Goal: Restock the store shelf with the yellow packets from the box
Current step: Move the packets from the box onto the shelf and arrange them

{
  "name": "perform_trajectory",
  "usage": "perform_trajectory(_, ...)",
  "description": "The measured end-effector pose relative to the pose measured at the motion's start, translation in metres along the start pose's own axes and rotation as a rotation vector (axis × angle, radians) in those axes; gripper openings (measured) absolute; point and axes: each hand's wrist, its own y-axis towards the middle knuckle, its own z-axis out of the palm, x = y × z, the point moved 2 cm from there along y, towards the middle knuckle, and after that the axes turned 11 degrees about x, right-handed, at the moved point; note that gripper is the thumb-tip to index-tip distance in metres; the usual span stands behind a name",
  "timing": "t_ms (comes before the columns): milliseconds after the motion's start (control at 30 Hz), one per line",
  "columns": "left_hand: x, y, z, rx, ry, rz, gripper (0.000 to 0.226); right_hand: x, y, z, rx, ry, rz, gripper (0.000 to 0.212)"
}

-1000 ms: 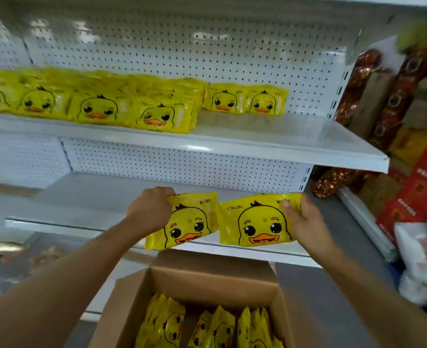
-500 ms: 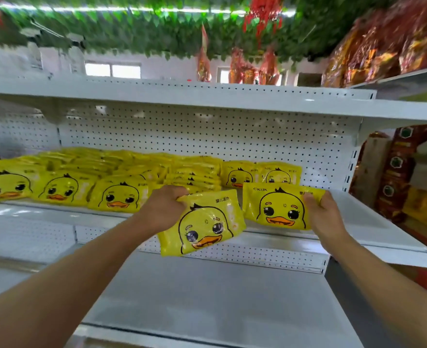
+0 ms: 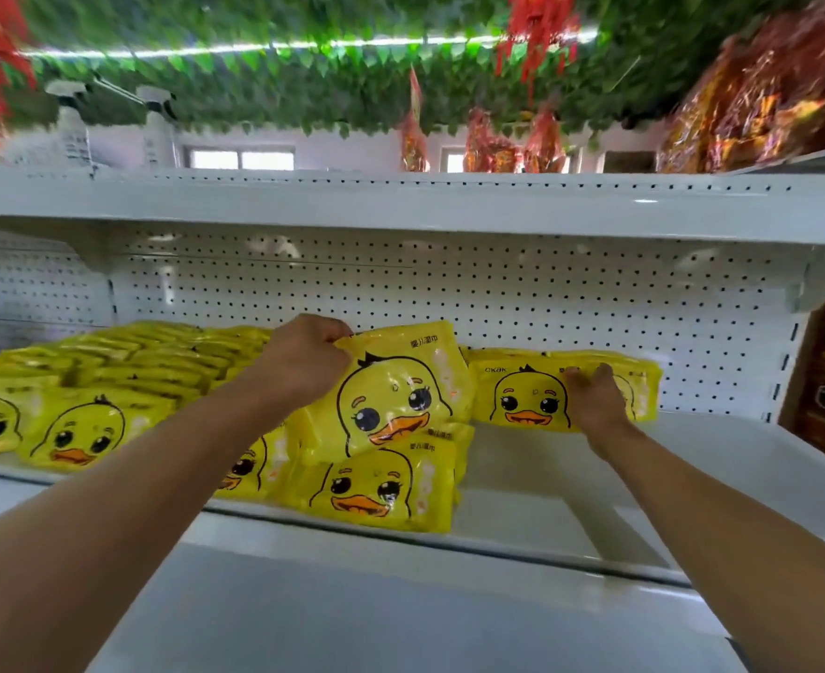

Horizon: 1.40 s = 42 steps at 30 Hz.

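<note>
A retail shop is indicated by white pegboard-backed shelving (image 3: 449, 289) stocked w/ rows of identical yellow duck packets (image 3: 94, 381), foil-wrapped goods (image 3: 760, 104) at the upper right edge, & red hanging decorations (image 3: 536, 21) overhead.

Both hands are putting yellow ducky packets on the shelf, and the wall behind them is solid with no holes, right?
Not quite. The head view shows the back panel is full of small holes. The left hand and right hand do each hold a yellow duck packet at the shelf.
</note>
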Motion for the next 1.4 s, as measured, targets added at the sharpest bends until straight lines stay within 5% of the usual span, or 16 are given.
perform_trajectory(400, -0.002, 0.042, 0.014, -0.036, 0.091, 0.037, 0.037, -0.028, 0.061, 0.041, -0.063, -0.129, 0.078, 0.030)
perform_trajectory(533, -0.014, 0.051, 0.027, -0.019, 0.093, 0.078, 0.033, -0.029, 0.063, 0.044, -0.072, -0.168, 0.027, 0.041)
perform_trajectory(700, -0.037, 0.071, 0.056, 0.018, 0.146, 0.095, 0.035, -0.032, 0.055, 0.010, -0.043, -0.385, -0.074, 0.069)
perform_trajectory(933, -0.074, 0.111, 0.135, 0.122, 0.089, 0.218, 0.026, -0.048, 0.042, -0.052, 0.115, -0.532, -0.057, 0.054)
perform_trajectory(1200, -0.050, 0.157, 0.197, 0.215, 0.439, 0.093, 0.044, -0.067, 0.013, -0.079, 0.253, -0.612, -0.023, 0.052)
perform_trajectory(1400, -0.032, 0.162, 0.216, 0.068, 0.661, 0.024, 0.034, -0.067, -0.001, -0.082, 0.240, -0.699, -0.184, 0.054)
